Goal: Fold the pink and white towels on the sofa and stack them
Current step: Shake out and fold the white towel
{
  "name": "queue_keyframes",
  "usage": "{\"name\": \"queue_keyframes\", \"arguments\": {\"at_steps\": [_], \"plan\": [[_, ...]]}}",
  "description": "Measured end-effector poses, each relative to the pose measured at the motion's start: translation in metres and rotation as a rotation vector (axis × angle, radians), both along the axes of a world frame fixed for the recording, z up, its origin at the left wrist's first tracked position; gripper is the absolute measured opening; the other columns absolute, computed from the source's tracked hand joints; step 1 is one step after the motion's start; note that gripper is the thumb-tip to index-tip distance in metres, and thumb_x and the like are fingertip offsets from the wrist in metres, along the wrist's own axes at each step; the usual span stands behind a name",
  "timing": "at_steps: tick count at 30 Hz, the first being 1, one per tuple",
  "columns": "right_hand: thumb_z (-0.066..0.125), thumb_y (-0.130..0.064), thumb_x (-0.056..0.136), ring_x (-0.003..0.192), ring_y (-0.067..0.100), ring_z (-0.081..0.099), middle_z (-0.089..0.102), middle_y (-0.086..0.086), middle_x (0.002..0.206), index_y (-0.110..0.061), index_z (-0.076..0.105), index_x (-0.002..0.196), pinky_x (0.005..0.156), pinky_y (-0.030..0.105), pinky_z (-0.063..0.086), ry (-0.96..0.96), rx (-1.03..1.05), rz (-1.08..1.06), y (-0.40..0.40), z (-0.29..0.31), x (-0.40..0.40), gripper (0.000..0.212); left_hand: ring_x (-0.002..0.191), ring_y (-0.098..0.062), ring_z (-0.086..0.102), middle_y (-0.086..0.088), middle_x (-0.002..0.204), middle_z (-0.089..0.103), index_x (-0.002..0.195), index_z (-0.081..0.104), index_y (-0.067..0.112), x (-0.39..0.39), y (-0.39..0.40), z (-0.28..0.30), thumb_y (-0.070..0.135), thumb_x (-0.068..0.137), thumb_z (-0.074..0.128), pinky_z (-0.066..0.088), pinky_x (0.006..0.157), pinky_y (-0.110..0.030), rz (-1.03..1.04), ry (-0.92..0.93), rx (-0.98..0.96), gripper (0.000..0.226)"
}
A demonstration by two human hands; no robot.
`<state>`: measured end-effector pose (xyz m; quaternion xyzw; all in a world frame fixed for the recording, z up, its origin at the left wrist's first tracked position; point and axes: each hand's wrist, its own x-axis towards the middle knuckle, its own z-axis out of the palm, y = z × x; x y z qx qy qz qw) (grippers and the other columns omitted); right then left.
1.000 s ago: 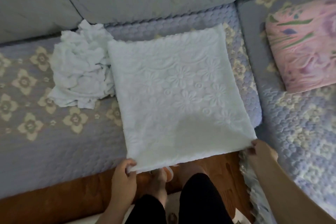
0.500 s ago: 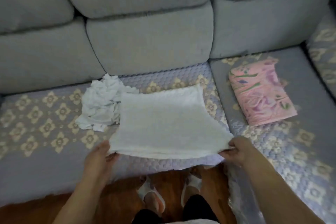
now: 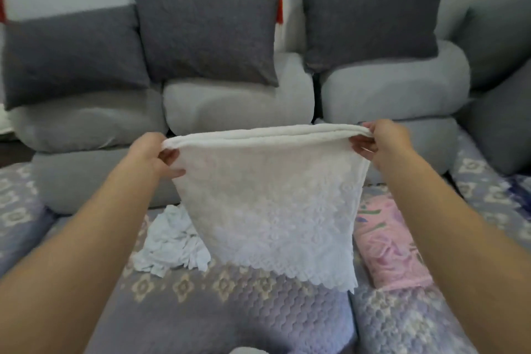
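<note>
Left hand [image 3: 156,152]: raised in front of the body, fingers curled round the upper left corner of the white towel [image 3: 273,204], thumb on the near side.
Right hand [image 3: 383,142]: raised level with the left, fingers and thumb pinching the upper right corner of the same towel.
White towel: folded, embossed with a floral pattern, held in the air by its doubled top edge, stretched between both hands; scalloped lower edge hanging clear above the sofa seat [image 3: 230,310].
Crumpled white towel [image 3: 172,247]: unfolded heap on the seat, behind and left of the hanging towel, partly hidden by it.
Pink towel [image 3: 388,244]: folded, floral print, flat on the seat to the right, its left edge covered by the hanging towel.
Sofa seat: quilted lilac cover with cream flower motifs.
Back cushions [image 3: 238,106]: light grey, rounded, along the rear of the seat.
Dark grey pillows [image 3: 207,34]: three, propped upright on top of the back cushions against the wall.
</note>
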<state>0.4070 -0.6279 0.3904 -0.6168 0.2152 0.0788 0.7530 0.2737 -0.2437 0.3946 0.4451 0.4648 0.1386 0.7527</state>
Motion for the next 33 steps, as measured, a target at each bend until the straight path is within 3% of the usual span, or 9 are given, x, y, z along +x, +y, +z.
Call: {"name": "queue_keyframes", "arguments": {"at_steps": [3, 7, 10, 13, 17, 23, 27, 30, 33], "plan": [[0.039, 0.000, 0.091, 0.041, 0.018, 0.063, 0.064, 0.009, 0.048, -0.008, 0.060, 0.080, 0.055, 0.030, 0.057, -0.006, -0.042, 0.033, -0.004, 0.002, 0.017, 0.025, 0.074, -0.018, 0.055, -0.003, 0.073, 0.048, 0.092, 0.054, 0.011, 0.013, -0.005, 0.007, 0.011, 0.095, 0.041, 0.041, 0.102, -0.060, -0.066, 0.008, 0.041, 0.014], [0.037, 0.000, 0.088, 0.056, 0.023, 0.063, 0.062, 0.014, 0.073, -0.007, 0.060, 0.080, 0.060, 0.033, 0.058, -0.072, 0.006, -0.023, -0.017, 0.009, 0.017, 0.026, 0.070, -0.018, 0.057, -0.004, 0.070, 0.051, 0.076, 0.050, 0.014, 0.011, -0.014, 0.009, 0.010, 0.090, 0.043, 0.052, 0.090, -0.054, -0.050, -0.099, 0.057, 0.015], [0.045, -0.007, 0.088, 0.057, 0.023, 0.060, 0.059, 0.012, 0.070, -0.009, 0.058, 0.075, 0.066, 0.035, 0.061, -0.049, 0.101, -0.081, -0.033, -0.005, -0.009, 0.018, 0.072, -0.021, 0.058, -0.005, 0.073, 0.052, 0.076, 0.051, 0.016, -0.015, -0.032, -0.007, 0.013, 0.092, 0.046, 0.055, 0.081, -0.047, -0.036, -0.141, 0.093, 0.017], [0.058, -0.009, 0.088, 0.058, 0.019, 0.063, 0.060, 0.010, 0.070, -0.011, 0.058, 0.077, 0.062, 0.033, 0.060, -0.031, -0.026, -0.095, -0.050, -0.058, -0.055, 0.011, 0.074, -0.021, 0.058, -0.007, 0.075, 0.054, 0.075, 0.051, 0.015, -0.059, -0.050, -0.060, 0.009, 0.091, 0.045, 0.055, 0.086, -0.043, -0.044, -0.131, 0.050, 0.018], [0.067, -0.004, 0.090, 0.065, 0.020, 0.059, 0.060, 0.014, 0.079, -0.013, 0.056, 0.080, 0.054, 0.026, 0.055, 0.074, -0.205, -0.060, -0.074, -0.164, -0.127, 0.018, 0.087, -0.023, 0.062, -0.008, 0.096, 0.063, 0.091, 0.059, 0.013, -0.134, -0.071, -0.164, 0.009, 0.091, 0.052, 0.055, 0.085, -0.039, -0.056, 0.090, 0.035, 0.009], [0.069, -0.010, 0.089, 0.087, 0.034, 0.065, 0.065, 0.012, 0.089, -0.021, 0.060, 0.087, 0.086, 0.058, 0.057, 0.407, -0.415, 0.114, -0.099, -0.333, -0.192, 0.015, 0.090, -0.022, 0.061, -0.006, 0.096, 0.063, 0.090, 0.066, 0.010, -0.215, -0.107, -0.316, 0.000, 0.097, 0.055, 0.053, 0.070, -0.033, -0.131, 0.538, 0.054, 0.017], [0.072, -0.020, 0.086, 0.095, 0.032, 0.069, 0.069, 0.009, 0.102, -0.033, 0.071, 0.081, 0.083, 0.055, 0.059, 0.593, -0.511, 0.238, -0.117, -0.426, -0.225, 0.015, 0.080, -0.030, 0.063, -0.014, 0.093, 0.068, 0.106, 0.072, 0.003, -0.254, -0.116, -0.395, -0.003, 0.095, 0.058, 0.053, 0.080, -0.038, -0.281, 0.762, 0.057, 0.019], [0.075, -0.017, 0.087, 0.093, 0.031, 0.071, 0.071, 0.014, 0.101, -0.023, 0.073, 0.082, 0.081, 0.045, 0.061, 0.687, -0.505, 0.247, -0.121, -0.439, -0.233, 0.008, 0.077, -0.028, 0.061, -0.018, 0.094, 0.068, 0.115, 0.069, 0.005, -0.262, -0.114, -0.414, -0.005, 0.092, 0.060, 0.049, 0.071, -0.035, -0.357, 0.812, 0.032, 0.026], [0.068, -0.012, 0.094, 0.092, 0.024, 0.069, 0.071, 0.009, 0.102, -0.018, 0.067, 0.098, 0.077, 0.031, 0.055, 0.727, -0.358, 0.375, -0.120, -0.411, -0.222, 0.008, 0.075, -0.024, 0.061, -0.014, 0.093, 0.067, 0.126, 0.063, 0.007, -0.255, -0.113, -0.396, -0.011, 0.087, 0.061, 0.047, 0.068, -0.031, -0.603, 0.794, 0.124, 0.043]]}}
